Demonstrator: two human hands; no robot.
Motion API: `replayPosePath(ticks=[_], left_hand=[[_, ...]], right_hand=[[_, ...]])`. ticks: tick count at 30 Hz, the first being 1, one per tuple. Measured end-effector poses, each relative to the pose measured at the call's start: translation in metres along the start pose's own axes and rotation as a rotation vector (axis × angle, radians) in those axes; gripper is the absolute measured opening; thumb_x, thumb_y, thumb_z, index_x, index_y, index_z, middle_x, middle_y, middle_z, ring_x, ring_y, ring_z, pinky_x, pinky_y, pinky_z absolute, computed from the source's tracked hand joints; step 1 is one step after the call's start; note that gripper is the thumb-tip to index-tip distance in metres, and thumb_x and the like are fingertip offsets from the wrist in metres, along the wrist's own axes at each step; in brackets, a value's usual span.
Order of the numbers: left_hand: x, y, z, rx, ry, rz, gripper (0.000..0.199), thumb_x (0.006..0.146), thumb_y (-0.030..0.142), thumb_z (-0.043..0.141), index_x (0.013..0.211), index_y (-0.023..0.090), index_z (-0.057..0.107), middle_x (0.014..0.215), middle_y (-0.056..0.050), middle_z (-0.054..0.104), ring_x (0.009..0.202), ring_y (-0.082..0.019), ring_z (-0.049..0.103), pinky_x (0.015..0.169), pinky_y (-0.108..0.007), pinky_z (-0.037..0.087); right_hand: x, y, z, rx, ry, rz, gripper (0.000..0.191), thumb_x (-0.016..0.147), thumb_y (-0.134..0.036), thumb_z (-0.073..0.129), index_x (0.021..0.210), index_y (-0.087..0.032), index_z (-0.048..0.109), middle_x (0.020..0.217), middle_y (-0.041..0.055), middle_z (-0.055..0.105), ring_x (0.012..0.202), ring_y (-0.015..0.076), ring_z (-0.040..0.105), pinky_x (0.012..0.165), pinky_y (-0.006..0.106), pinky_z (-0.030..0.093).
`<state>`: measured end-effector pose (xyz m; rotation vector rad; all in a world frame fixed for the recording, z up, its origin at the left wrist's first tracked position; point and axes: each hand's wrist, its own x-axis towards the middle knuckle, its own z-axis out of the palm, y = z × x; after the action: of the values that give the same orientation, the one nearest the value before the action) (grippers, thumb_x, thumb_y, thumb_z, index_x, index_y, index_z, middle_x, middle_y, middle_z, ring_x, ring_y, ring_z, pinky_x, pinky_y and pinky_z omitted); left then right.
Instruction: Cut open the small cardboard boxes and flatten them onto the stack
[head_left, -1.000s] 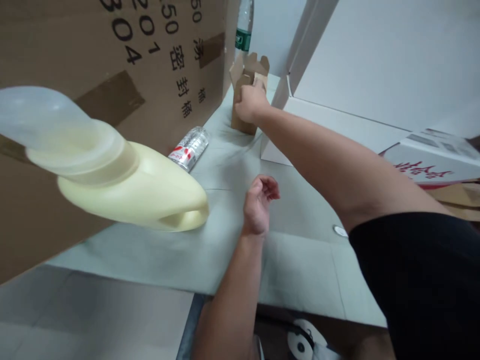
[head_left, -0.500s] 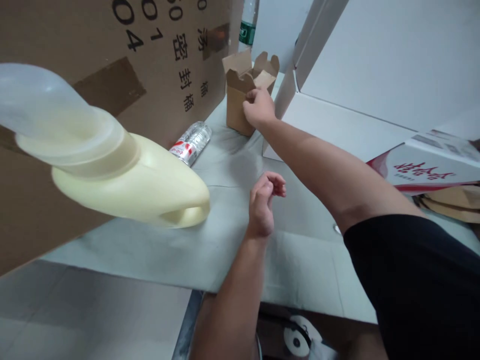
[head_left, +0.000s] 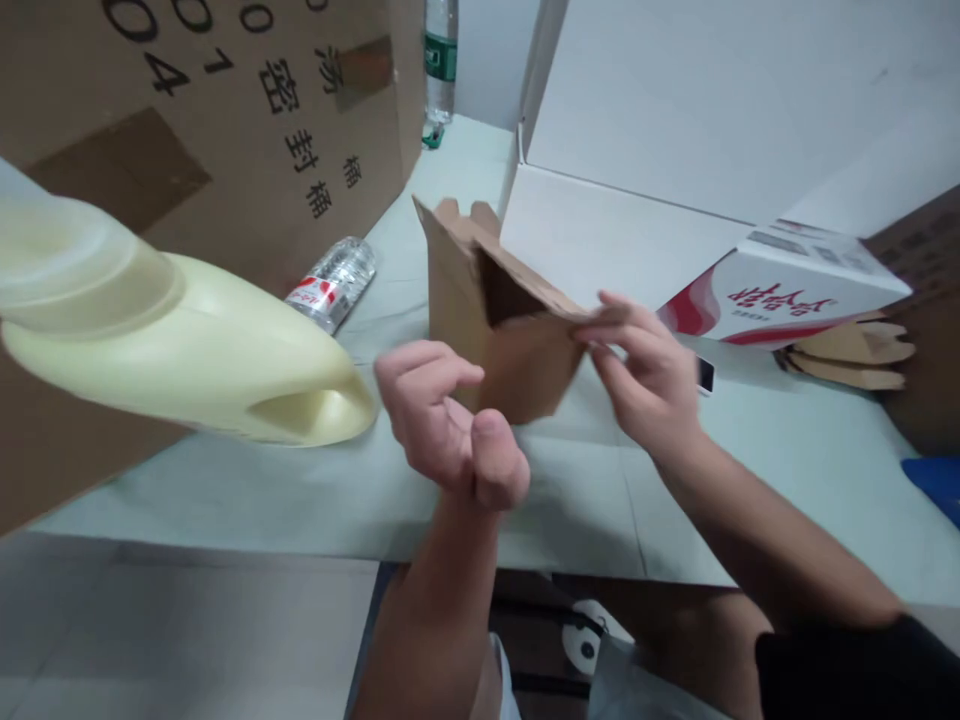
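A brown cardboard carton (head_left: 525, 375) with raised top flaps stands tilted above the middle of the table, its dark inside partly showing. My right hand (head_left: 649, 375) pinches the carton's top edge on its right side between thumb and fingers. Just in front of the carton, my left hand (head_left: 450, 425) is held up with loosely curled fingers, the thumb apart from them and nothing in its grasp. Whether it touches the carton I cannot tell.
A pale yellow jug-like container (head_left: 225, 350) fills the left foreground. Behind it are a large printed cardboard box (head_left: 247, 180) and a lying water bottle (head_left: 334, 280). A standing bottle (head_left: 440, 60) is at the back, a white box (head_left: 637, 230) and flattened cartons (head_left: 847, 360) at the right.
My right hand has drawn the carton nearer, from the back of the table to the middle, and it is now tilted. My left hand has risen and moved left beside it.
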<state>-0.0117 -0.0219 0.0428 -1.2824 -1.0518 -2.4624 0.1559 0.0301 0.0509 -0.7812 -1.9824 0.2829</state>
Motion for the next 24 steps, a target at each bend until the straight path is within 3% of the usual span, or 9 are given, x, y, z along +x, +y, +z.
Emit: replayPosePath(ticks=[2,4,7,10,12,15,17,20,24], left_hand=[[-0.003,-0.003,0.002,0.066,0.008,-0.070,0.016,0.095,0.039,0.055,0.093,0.024,0.060,0.091,-0.006,0.051,0.089,-0.025,0.054,0.082,-0.045,0.047],[-0.007,-0.010,0.002,0.115,-0.060,-0.203,0.018,0.095,0.039,0.056,0.103,0.025,0.063,0.106,-0.008,0.057,0.107,-0.028,0.056,0.096,-0.049,0.046],[-0.016,-0.024,0.003,0.062,-0.217,-0.442,0.026,0.095,0.038,0.054,0.113,0.024,0.066,0.121,-0.009,0.063,0.122,-0.029,0.057,0.106,-0.049,0.043],[-0.022,-0.034,0.008,-0.055,-0.372,-0.557,0.021,0.089,0.037,0.056,0.096,0.022,0.069,0.114,-0.008,0.067,0.122,-0.028,0.061,0.107,-0.044,0.046],[-0.024,-0.035,0.013,-0.093,-0.398,-0.602,0.017,0.084,0.034,0.057,0.082,0.021,0.068,0.106,-0.008,0.069,0.119,-0.028,0.064,0.105,-0.041,0.048],[-0.026,-0.035,0.017,-0.130,-0.351,-0.674,0.020,0.077,0.035,0.056,0.070,0.021,0.068,0.099,-0.009,0.071,0.110,-0.028,0.066,0.098,-0.039,0.048],[-0.027,-0.035,0.018,-0.143,-0.321,-0.694,0.023,0.076,0.038,0.056,0.064,0.021,0.066,0.098,-0.009,0.074,0.104,-0.028,0.066,0.091,-0.038,0.048],[-0.028,-0.037,0.017,-0.132,-0.268,-0.692,0.026,0.075,0.038,0.055,0.054,0.023,0.059,0.090,-0.009,0.076,0.094,-0.027,0.066,0.084,-0.039,0.047],[-0.028,-0.037,0.021,-0.136,-0.191,-0.716,0.030,0.073,0.039,0.054,0.048,0.024,0.052,0.083,-0.010,0.074,0.086,-0.027,0.062,0.081,-0.039,0.045]], right_hand=[[-0.033,-0.008,-0.029,0.069,0.135,0.015,0.019,0.097,-0.026,0.061,0.081,-0.026,0.070,0.085,0.0013,0.075,0.087,0.0218,0.072,0.107,0.051,0.055],[-0.064,-0.014,-0.050,0.145,0.284,0.034,0.029,0.097,-0.031,0.061,0.069,-0.024,0.059,0.070,-0.0001,0.066,0.073,0.0199,0.065,0.095,0.046,0.055],[-0.100,-0.019,-0.067,0.206,0.357,0.089,0.020,0.091,-0.032,0.068,0.079,-0.025,0.055,0.066,-0.0029,0.063,0.066,0.0180,0.059,0.085,0.040,0.051],[-0.122,-0.018,-0.077,0.233,0.317,0.122,0.016,0.089,-0.034,0.069,0.100,-0.027,0.059,0.067,-0.0038,0.064,0.066,0.0198,0.059,0.079,0.039,0.048],[-0.130,-0.016,-0.084,0.214,0.234,0.051,0.013,0.092,-0.034,0.062,0.102,-0.026,0.062,0.065,-0.0025,0.062,0.065,0.0205,0.057,0.078,0.041,0.046],[-0.137,-0.013,-0.095,0.075,0.037,-0.085,0.020,0.096,-0.036,0.052,0.091,-0.023,0.065,0.064,0.0004,0.065,0.072,0.0228,0.062,0.085,0.045,0.042],[-0.140,-0.013,-0.101,-0.044,-0.023,-0.109,0.029,0.099,-0.041,0.047,0.085,-0.024,0.065,0.068,0.0029,0.071,0.088,0.0279,0.069,0.091,0.047,0.040],[-0.148,-0.013,-0.106,-0.129,0.023,-0.124,0.032,0.100,-0.045,0.046,0.079,-0.024,0.060,0.079,0.0055,0.077,0.104,0.0331,0.070,0.095,0.050,0.038],[-0.157,-0.015,-0.108,-0.160,0.058,-0.128,0.035,0.098,-0.044,0.045,0.082,-0.024,0.070,0.089,0.0084,0.069,0.101,0.0301,0.063,0.093,0.050,0.043]])
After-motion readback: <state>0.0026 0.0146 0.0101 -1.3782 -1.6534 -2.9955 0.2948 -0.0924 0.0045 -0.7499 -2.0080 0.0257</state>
